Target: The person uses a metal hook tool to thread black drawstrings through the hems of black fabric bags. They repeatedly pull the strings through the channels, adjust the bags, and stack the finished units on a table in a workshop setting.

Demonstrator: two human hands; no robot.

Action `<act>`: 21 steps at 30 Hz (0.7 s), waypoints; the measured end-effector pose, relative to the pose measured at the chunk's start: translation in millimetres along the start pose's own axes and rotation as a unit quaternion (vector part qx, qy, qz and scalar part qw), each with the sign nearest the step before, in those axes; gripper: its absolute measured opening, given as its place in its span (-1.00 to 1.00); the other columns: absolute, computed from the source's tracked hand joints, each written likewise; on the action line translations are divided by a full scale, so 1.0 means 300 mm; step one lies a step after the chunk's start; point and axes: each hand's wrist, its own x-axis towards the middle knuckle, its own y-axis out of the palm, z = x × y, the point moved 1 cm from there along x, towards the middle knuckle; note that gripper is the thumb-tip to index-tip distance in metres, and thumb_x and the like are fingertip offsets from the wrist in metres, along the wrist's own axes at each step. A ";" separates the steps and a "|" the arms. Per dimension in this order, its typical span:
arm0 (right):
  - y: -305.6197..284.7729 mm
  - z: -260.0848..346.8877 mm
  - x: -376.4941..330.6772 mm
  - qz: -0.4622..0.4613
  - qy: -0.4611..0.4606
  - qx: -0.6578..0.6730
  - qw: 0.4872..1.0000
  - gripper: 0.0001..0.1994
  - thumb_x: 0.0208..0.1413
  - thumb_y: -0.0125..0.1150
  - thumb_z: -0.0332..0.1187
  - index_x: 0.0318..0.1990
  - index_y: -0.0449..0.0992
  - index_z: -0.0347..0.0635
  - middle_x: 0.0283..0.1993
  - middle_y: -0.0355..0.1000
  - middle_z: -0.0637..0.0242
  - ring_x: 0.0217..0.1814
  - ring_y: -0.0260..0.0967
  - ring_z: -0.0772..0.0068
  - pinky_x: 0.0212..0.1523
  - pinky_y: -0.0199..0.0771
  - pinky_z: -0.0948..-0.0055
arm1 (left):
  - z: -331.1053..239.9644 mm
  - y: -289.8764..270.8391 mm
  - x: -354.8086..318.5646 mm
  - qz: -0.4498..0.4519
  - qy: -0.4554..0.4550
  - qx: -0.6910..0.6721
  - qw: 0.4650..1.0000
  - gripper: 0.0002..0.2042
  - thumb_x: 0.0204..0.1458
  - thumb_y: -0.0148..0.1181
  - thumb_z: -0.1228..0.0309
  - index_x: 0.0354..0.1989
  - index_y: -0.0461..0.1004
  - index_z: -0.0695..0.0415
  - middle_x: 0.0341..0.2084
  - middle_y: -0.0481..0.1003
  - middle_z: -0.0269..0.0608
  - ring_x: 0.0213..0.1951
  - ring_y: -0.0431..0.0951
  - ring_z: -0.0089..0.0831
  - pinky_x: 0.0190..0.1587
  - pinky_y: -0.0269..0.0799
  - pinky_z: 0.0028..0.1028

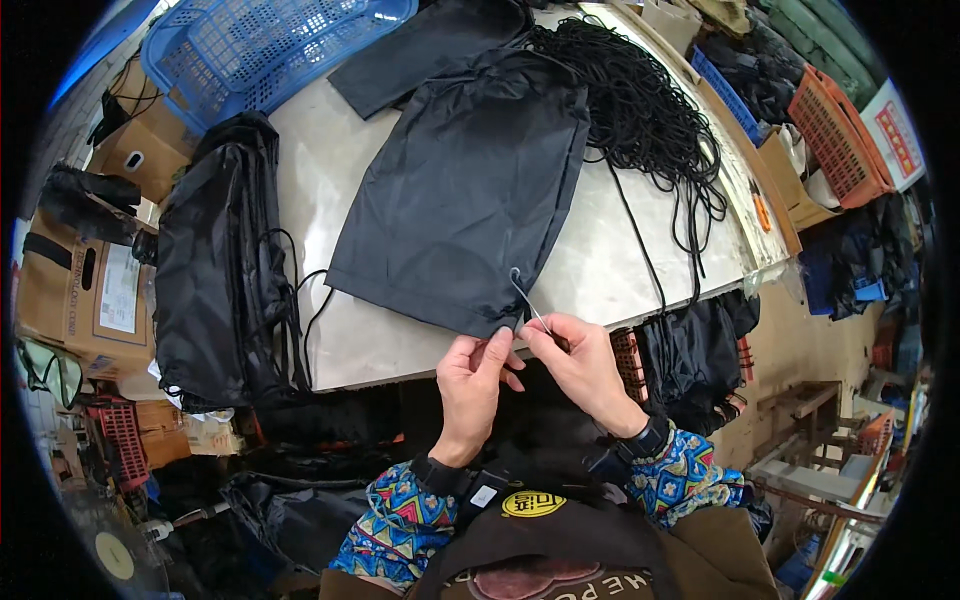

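Observation:
A flat black fabric bag lies on the pale table, its near right corner at the table's front edge. My left hand pinches that corner between thumb and fingers. Close beside it, my right hand is closed around a thin metal hook tool, most of whose handle the fingers hide. The tool's curved tip lies over the bag near its right edge. From the far side of the bag, a large tangle of black cord spreads to the right, with loose strands trailing toward the front edge.
A pile of black bags with dangling cords covers the left of the pale table. A blue plastic basket stands at the far left. More black bags sit below the right edge. An orange-handled tool lies at the right rim.

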 end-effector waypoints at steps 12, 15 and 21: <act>-0.056 0.022 -0.064 0.008 -0.132 -0.183 0.974 -0.88 0.16 0.05 -0.45 -0.22 0.46 -0.31 -0.35 0.45 0.01 -0.34 0.43 -0.05 -0.40 0.41 0.25 | -0.029 -0.033 0.044 -0.057 -0.095 -0.091 0.990 -0.86 0.11 0.16 0.41 -0.30 0.39 0.22 -0.43 0.51 -0.21 -0.56 0.46 -0.59 -0.63 0.35 -0.62; -0.040 0.015 -0.065 0.000 -0.156 -0.203 0.967 -0.88 0.14 0.07 -0.45 -0.22 0.47 -0.29 -0.35 0.46 0.02 -0.35 0.43 -0.05 -0.41 0.42 0.23 | -0.008 -0.058 0.055 -0.055 -0.113 -0.087 0.988 -0.84 0.10 0.18 0.40 -0.30 0.40 0.24 -0.44 0.51 -0.20 -0.56 0.47 -0.59 -0.62 0.38 -0.63; -0.048 0.041 -0.078 0.021 -0.138 -0.256 0.956 -0.85 0.12 0.09 -0.47 -0.19 0.47 -0.34 -0.34 0.46 0.03 -0.32 0.45 -0.01 -0.36 0.43 0.27 | -0.026 -0.058 0.044 -0.059 -0.134 -0.093 0.985 -0.80 0.06 0.24 0.35 -0.41 0.46 0.25 -0.54 0.51 -0.23 -0.63 0.44 -0.62 -0.62 0.34 -0.65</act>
